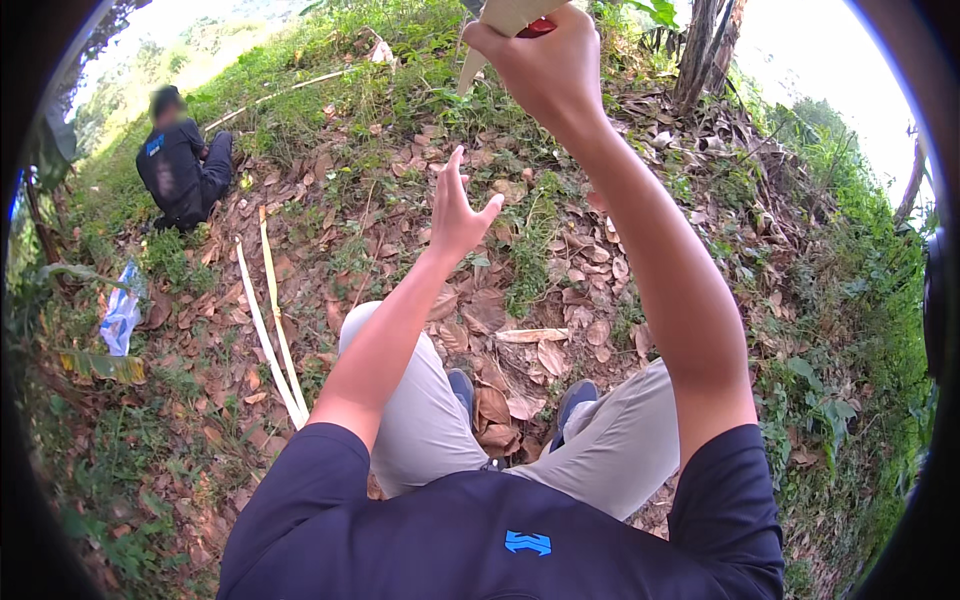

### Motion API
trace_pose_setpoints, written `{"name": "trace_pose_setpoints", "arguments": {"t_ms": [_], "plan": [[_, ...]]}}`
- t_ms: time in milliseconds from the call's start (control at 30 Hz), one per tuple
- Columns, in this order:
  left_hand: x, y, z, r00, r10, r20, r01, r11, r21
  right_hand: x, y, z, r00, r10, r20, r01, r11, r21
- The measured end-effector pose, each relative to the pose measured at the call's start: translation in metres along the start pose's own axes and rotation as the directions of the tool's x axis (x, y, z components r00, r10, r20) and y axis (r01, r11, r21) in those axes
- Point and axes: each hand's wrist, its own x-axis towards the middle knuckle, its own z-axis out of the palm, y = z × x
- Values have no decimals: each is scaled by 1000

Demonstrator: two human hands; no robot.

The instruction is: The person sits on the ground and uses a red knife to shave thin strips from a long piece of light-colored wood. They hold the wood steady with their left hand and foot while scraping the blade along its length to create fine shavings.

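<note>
Beige flat strip, glossy red bit beside it, is gripped in R hand's fingers, well beyond pale woody piece on dry brown leaves. L hand, fingers spread wide, hangs btwn strip & woody piece.

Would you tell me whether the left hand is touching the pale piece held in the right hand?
Apart: the head view shows leafy ground between the left hand and the pale piece.
</note>
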Motion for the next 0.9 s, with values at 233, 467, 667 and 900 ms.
{"name": "trace_pose_setpoints", "arguments": {"t_ms": [233,467,667,900], "plan": [[-7,3,2,998,32,-52,-31,999,22,-19,24,5,974,-226,7,226,974,-18],[24,4,4,985,145,-98,-142,989,42,-18,32,7,972,-203,122,213,974,-72],[82,16,-4,919,207,-335,-147,969,198,-1,45,11,962,-269,41,268,963,36],[129,34,-25,876,325,-357,-279,944,176,17,27,-20,986,-32,165,27,999,32]]}}
